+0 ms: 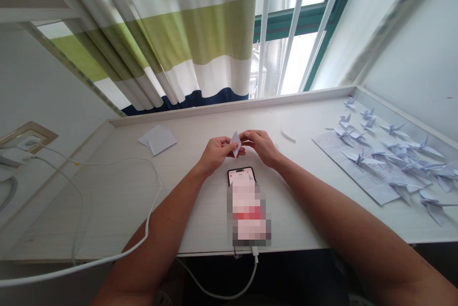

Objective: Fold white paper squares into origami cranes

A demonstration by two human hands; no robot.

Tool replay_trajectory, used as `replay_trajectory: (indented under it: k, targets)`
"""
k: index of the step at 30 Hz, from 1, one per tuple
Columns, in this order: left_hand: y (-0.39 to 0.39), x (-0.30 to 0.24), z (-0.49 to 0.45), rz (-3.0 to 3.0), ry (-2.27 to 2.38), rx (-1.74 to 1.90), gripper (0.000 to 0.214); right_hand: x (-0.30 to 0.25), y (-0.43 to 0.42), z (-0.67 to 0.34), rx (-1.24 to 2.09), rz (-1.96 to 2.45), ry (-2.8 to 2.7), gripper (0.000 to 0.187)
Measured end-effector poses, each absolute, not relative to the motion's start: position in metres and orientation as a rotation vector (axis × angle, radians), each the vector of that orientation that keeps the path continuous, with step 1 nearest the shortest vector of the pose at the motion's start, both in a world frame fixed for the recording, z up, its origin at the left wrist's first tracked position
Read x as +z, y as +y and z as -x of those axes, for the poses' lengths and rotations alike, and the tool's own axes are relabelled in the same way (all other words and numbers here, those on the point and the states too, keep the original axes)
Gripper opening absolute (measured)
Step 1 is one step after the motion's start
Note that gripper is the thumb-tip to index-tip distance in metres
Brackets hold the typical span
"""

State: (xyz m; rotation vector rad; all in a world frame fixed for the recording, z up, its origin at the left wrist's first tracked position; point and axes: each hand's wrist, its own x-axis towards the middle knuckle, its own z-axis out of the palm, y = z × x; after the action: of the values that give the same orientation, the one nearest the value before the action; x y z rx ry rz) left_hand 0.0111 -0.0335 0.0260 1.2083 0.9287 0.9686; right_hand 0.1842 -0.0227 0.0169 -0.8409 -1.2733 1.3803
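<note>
So, your left hand (218,152) and your right hand (260,147) meet above the tabletop (200,220), both grips closed on a narrow folded piece of white paper (235,143). Your left thumb and fingers pinch it from below, and your right fingertips press in at its upper end, so it stands nearly upright between your hands. Just below your hands lies a black-framed smartphone (241,177) (its screen is pixelated, so nothing on it can be read), with a white charging cable (255,272) running from its lower end over the tabletop edge. To your left sits a small stack of white paper squares (158,140). To your right, just beyond your hand, lies a curled white paper strip (288,135), and farther right many folded white paper cranes (393,153) crowd together, several resting on a printed paper sheet (343,158).
</note>
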Motion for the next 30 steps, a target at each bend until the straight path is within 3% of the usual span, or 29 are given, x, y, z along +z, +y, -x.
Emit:
replay_trajectory:
  k: [5,12,30]
  targets:
    - [-0.0341,0.0238,-0.012,-1.192,0.896,0.975,0.038,0.0186,-0.026,-0.1813,1.428,0.82,-1.328,0.019]
    - [-0.0333,0.0183,-0.0126,-1.149,0.806,0.953,0.039,0.0209,-0.0304,-0.1799,1.447,0.776,-1.343,0.034]
    - [-0.034,0.0245,-0.0108,-1.132,0.808,0.998,0.039,0.0221,-0.0277,-0.1829,1.307,0.857,-1.397,0.035]
